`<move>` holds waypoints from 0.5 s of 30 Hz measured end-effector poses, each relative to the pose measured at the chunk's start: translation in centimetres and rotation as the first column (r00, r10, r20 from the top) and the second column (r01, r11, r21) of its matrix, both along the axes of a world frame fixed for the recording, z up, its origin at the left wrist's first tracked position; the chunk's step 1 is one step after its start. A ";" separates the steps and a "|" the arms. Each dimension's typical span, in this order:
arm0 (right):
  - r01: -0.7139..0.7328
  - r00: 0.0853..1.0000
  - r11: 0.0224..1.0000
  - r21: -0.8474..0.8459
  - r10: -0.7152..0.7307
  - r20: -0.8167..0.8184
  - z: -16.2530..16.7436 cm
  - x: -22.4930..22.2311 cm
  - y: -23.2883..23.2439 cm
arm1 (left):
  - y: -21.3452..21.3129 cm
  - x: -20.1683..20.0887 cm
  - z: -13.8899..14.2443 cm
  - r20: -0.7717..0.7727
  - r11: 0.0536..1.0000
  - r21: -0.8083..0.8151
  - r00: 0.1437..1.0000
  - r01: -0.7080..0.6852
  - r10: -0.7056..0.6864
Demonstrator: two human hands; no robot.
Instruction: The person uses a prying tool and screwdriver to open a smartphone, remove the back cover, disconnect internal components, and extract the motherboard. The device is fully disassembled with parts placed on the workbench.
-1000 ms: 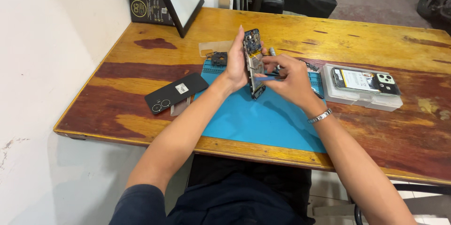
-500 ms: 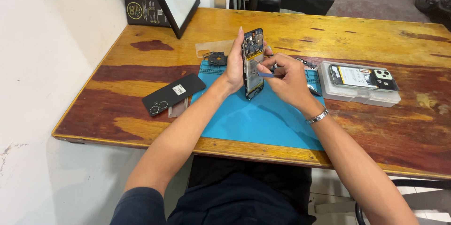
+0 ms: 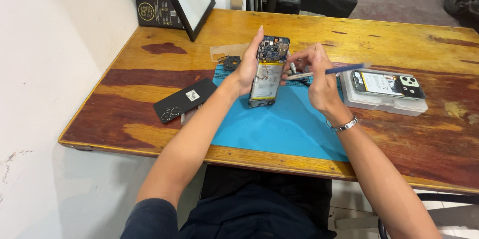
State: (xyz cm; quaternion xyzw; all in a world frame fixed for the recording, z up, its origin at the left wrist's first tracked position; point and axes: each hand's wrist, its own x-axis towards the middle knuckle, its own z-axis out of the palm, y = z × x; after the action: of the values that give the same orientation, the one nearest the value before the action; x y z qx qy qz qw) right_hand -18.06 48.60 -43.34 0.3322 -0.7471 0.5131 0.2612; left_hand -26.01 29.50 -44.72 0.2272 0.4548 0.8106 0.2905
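Left hand (image 3: 248, 67) grips an opened phone (image 3: 267, 72) upright over the blue mat (image 3: 279, 124) near the table's (image 3: 399, 29) far edge; right hand (image 3: 314, 77) pinches a blue-handled tool (image 3: 327, 71) touching it.

Bright even daylight, soft shadows, sharp focus, slight wide-angle edge distortion.
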 end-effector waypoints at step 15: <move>-0.171 0.825 0.944 -0.280 0.293 0.483 -0.6 -1.4 1.0 | -1.7 -0.8 0.5 0.075 0.963 -0.257 0.995 0.080 -0.062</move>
State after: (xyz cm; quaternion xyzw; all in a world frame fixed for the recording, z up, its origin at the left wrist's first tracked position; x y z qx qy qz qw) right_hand -19.42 49.58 -43.93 0.2390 -0.6803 0.6926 0.0217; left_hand -26.78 27.76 -44.18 0.1764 0.5388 0.7401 0.3616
